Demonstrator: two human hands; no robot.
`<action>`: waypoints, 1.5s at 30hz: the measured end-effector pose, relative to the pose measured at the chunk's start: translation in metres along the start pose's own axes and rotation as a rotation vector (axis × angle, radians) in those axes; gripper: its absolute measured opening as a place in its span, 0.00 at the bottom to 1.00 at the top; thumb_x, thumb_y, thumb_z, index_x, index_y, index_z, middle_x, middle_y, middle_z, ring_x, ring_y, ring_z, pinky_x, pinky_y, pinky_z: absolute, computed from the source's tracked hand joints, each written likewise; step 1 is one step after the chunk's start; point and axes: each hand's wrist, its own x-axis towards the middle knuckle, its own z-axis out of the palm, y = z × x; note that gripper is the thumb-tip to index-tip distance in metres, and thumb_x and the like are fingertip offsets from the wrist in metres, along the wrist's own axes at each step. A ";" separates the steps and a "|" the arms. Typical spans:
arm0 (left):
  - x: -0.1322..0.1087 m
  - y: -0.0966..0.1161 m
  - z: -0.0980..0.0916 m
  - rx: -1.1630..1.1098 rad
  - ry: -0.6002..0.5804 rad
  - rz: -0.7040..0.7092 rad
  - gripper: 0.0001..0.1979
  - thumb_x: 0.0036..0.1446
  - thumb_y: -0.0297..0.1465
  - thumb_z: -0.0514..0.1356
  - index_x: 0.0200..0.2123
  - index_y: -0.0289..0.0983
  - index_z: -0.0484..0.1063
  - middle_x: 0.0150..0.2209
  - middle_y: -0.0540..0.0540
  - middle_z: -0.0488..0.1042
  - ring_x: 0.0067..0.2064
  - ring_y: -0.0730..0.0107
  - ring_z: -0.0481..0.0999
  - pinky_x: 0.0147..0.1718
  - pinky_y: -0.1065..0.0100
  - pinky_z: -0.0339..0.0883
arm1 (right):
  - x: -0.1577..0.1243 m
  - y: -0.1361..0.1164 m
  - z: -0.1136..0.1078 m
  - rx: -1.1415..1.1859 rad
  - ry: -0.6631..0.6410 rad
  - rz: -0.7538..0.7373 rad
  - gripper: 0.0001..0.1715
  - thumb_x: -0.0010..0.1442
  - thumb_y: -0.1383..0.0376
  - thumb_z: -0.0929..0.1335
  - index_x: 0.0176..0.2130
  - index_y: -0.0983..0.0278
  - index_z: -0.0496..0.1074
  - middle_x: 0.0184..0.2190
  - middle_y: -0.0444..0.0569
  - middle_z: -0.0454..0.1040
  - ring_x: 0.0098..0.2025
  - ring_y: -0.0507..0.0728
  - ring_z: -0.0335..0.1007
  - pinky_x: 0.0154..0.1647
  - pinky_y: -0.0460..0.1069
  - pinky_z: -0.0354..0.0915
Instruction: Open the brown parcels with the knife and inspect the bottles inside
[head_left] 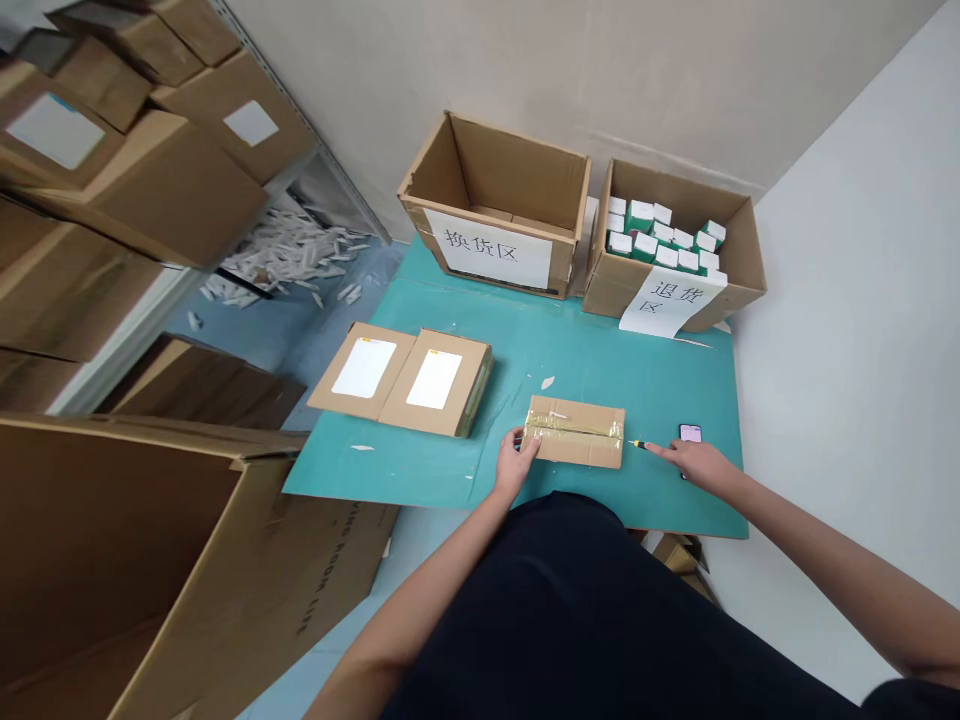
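A small flat cardboard parcel [576, 431], taped across its top, lies near the front edge of a green table mat [525, 350]. My left hand [516, 460] rests on the parcel's left end with fingers curled against it. My right hand [694, 461] is to the parcel's right, closed around a thin tool [637, 444] with a yellow tip that points at the parcel's right end. A small phone [690, 433] lies just beyond my right hand.
Two flat labelled boxes [405, 378] lie on the mat's left. An open cardboard box [499, 205] with a paper sign and another box [675, 250] holding several small white-green cartons stand at the back. Large cartons [150, 560] and shelves fill the left.
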 end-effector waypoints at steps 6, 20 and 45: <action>0.002 -0.001 -0.003 0.041 -0.021 0.012 0.25 0.53 0.46 0.64 0.48 0.36 0.71 0.49 0.37 0.76 0.50 0.53 0.76 0.50 0.56 0.72 | -0.016 0.009 0.029 0.044 -0.038 0.113 0.45 0.61 0.79 0.60 0.70 0.46 0.59 0.37 0.52 0.76 0.34 0.58 0.73 0.30 0.46 0.57; 0.020 0.033 -0.032 0.686 -0.159 0.450 0.36 0.59 0.43 0.64 0.66 0.38 0.60 0.66 0.33 0.64 0.67 0.44 0.64 0.62 0.47 0.62 | 0.004 -0.058 0.098 1.371 0.355 0.579 0.35 0.66 0.60 0.64 0.70 0.56 0.61 0.38 0.48 0.79 0.28 0.53 0.72 0.27 0.46 0.68; 0.046 0.112 0.023 1.320 -0.608 0.646 0.41 0.55 0.37 0.68 0.68 0.43 0.57 0.66 0.35 0.65 0.67 0.44 0.61 0.63 0.46 0.53 | 0.034 -0.083 0.106 1.689 0.424 0.542 0.36 0.63 0.62 0.67 0.68 0.54 0.63 0.35 0.45 0.77 0.23 0.49 0.66 0.18 0.41 0.60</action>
